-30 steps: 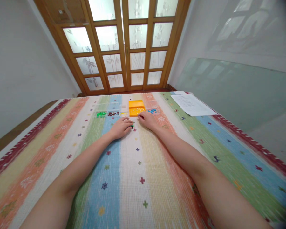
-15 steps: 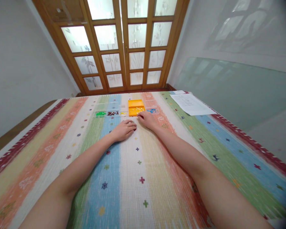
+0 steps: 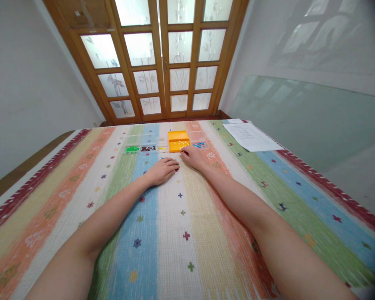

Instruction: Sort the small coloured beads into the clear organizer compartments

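My right hand (image 3: 192,156) is at the front right corner of an open yellow box (image 3: 177,136), fingers curled together in a pinch. Whatever may be between its fingertips is too small to make out. White pieces (image 3: 183,143) lie inside the box. To its left, my left hand (image 3: 164,170) rests on the striped cloth with fingers stretched out, holding nothing visible. Clear boxes stand beside the yellow one, with green pieces (image 3: 132,148), dark brown pieces (image 3: 148,148) and yellow pieces (image 3: 161,148) on the left, and blue pieces (image 3: 199,145) on the right.
A striped, patterned tablecloth (image 3: 175,233) covers the table. Printed paper sheets (image 3: 251,136) lie at the far right. Behind the table stand wooden doors with glass panes (image 3: 178,79), and a glass panel (image 3: 300,112) leans along the right wall.
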`<state>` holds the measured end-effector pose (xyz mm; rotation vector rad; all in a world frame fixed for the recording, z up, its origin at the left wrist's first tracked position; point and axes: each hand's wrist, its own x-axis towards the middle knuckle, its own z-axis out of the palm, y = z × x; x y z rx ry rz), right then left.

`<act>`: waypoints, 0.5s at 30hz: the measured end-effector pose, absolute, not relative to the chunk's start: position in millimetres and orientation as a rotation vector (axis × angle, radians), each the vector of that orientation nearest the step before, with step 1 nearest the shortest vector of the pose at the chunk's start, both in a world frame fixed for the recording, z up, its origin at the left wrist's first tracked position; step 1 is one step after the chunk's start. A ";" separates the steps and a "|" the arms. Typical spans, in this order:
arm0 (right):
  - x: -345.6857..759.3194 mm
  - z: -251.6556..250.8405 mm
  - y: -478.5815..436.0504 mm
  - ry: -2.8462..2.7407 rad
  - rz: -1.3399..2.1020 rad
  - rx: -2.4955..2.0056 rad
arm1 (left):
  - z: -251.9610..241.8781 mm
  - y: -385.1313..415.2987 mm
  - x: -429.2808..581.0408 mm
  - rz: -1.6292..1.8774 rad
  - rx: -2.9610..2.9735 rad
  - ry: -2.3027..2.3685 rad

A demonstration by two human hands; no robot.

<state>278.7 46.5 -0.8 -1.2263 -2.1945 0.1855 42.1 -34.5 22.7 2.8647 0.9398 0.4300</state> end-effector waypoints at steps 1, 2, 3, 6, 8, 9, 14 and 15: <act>278.6 -1.3 47.0 -2.194 0.185 -1.228 | 23.0 -34.9 42.1 0.447 2.865 0.942; 278.6 -1.6 47.4 -2.194 0.183 -1.228 | 23.0 -35.0 41.8 0.464 2.868 0.949; 278.5 -1.8 47.6 -2.195 0.180 -1.224 | 22.9 -34.7 41.2 0.482 2.872 0.959; 278.3 -1.5 47.4 -2.203 0.170 -1.221 | 21.9 -31.0 36.8 0.546 2.881 1.013; 278.4 -0.7 46.6 -2.208 0.164 -1.234 | 21.6 -25.3 29.4 0.597 2.877 1.072; 278.5 -0.2 46.1 -2.209 0.159 -1.239 | 21.6 -21.3 23.5 0.622 2.872 1.108; 279.3 2.4 43.2 -2.207 0.161 -1.217 | 21.9 7.4 -31.0 0.783 2.770 1.400; 279.4 2.9 42.6 -2.208 0.167 -1.217 | 21.2 13.6 -44.9 0.856 2.715 1.491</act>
